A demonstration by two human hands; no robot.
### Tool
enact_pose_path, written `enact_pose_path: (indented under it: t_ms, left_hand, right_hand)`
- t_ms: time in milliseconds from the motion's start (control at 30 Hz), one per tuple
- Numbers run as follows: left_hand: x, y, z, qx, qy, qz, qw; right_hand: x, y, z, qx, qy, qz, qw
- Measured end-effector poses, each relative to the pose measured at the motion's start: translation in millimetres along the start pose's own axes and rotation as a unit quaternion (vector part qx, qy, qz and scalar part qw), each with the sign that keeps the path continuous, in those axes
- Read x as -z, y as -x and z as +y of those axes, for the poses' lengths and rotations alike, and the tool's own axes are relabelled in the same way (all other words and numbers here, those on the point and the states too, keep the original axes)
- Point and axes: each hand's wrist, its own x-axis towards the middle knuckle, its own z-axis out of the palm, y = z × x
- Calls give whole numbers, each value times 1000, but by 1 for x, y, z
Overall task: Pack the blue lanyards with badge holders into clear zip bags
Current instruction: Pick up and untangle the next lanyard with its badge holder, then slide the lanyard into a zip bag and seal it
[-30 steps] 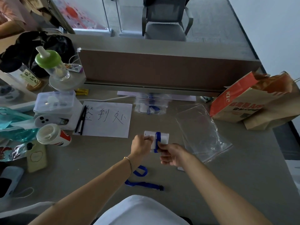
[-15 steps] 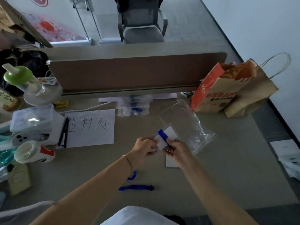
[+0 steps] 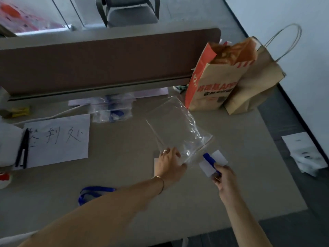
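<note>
On the grey table [image 3: 124, 175], the clear zip bag [image 3: 176, 127] lies flat, its near corner pinched by the left hand [image 3: 168, 164]. At that hand's three o'clock, just beside the bag's mouth, the right hand [image 3: 225, 180] grips the badge holder [image 3: 212, 162] wrapped in its blue lanyard [image 3: 209, 158].

Two hands are in view, the left hand [image 3: 169, 162] and the right hand [image 3: 225, 178]. There are two clear zip bags, an empty one [image 3: 175, 129] at centre and a filled one [image 3: 113, 108] farther left, plus two brown paper bags [image 3: 213, 82] far right. One loose blue lanyard [image 3: 94, 192] lies near left, one wrapped badge holder [image 3: 212, 162] is near right, and one handwritten paper sign [image 3: 57, 139] lies left.
</note>
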Motion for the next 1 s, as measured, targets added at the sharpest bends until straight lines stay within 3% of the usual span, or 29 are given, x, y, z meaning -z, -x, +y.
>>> enact_pose_path:
  t_ms: [200,633,1000]
  left_hand:
    - [-36,-27,7,-65,-87,13,994]
    - [-27,-31,-3,-133,-130,68,980]
    - [-7,-24,-9,-227,-195,86,950]
  right_hand:
    - [19,-23,2,-31,73,-23,997]
    - [-9,-54,-16,-32,218,-79,972]
    - [-45,-57,-13,12,152,-67,986]
